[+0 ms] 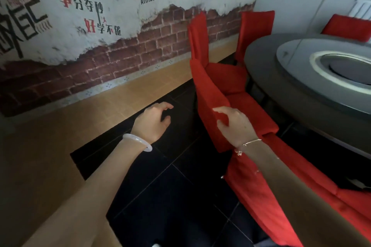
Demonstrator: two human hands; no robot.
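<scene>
— Well, where's the red chair?
— Its back sits between the right hand's parted thumb and forefinger; grip unclear. Left hand hovers loose-fingered over black floor tiles, round table nearby.
</scene>
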